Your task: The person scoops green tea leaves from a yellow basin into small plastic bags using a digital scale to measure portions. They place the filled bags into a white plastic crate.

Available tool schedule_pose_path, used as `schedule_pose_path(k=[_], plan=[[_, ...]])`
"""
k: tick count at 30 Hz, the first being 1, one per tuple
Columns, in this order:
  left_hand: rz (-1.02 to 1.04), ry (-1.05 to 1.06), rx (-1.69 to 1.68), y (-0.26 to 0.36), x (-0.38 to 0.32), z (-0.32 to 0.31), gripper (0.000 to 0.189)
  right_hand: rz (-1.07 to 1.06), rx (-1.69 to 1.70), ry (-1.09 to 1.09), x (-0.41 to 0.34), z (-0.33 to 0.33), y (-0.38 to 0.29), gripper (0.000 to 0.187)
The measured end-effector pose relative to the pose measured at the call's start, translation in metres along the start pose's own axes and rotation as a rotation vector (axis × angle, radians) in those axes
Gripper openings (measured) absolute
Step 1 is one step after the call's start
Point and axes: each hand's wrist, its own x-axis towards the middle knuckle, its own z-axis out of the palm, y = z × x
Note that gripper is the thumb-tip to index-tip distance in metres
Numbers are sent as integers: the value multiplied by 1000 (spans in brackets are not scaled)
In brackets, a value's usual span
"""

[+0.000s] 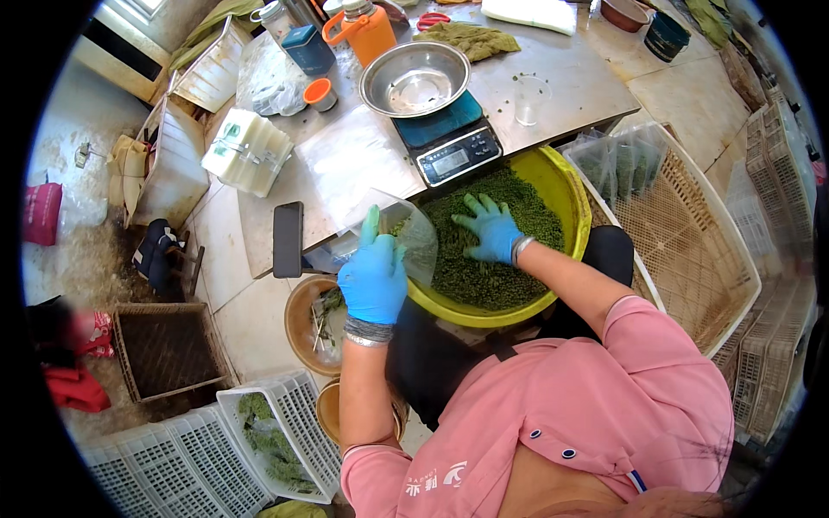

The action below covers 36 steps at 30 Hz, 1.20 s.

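My left hand (374, 275), in a blue glove, holds a clear plastic bag (418, 243) by its edge, over the left rim of a yellow tub (573, 188). Some green pieces show inside the bag. Small green peppercorn-like berries (492, 281) fill much of the tub. My right hand (489, 233), gloved in blue, rests on the berries with its fingers spread and holds nothing visible. Beyond the tub, a steel bowl (414, 81) sits on a digital scale (447, 146) at the table's edge.
The metal table (570, 84) bears a phone (287, 239), a bundle of plastic bags (247, 152), an orange flask (369, 32) and a clear cup (531, 103). Filled bags (618, 168) lie in a crate (693, 226) at right. Buckets and a crate with greens (269, 440) stand at lower left.
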Motion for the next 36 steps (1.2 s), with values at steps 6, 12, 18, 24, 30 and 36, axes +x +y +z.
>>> schedule_pose_path(k=[6, 12, 18, 24, 30, 36], plan=[[-4, 45, -33, -3, 17, -17, 9, -116, 54, -63, 11, 14, -4, 81], [4, 68, -91, -6, 25, -20, 9, -367, -163, -179, 2, 24, -64, 92], [-25, -2, -52, -1, 19, -25, 11, -151, -50, -61, 71, 18, -47, 87], [17, -19, -52, -1, 20, -14, 13, -121, -33, -225, 85, 31, -48, 81], [65, -114, 18, 6, 18, 6, 14, -333, -217, -341, 20, -12, -67, 42], [151, -25, -51, 27, 29, 18, 15, -336, -79, -225, -43, -25, -38, 40]])
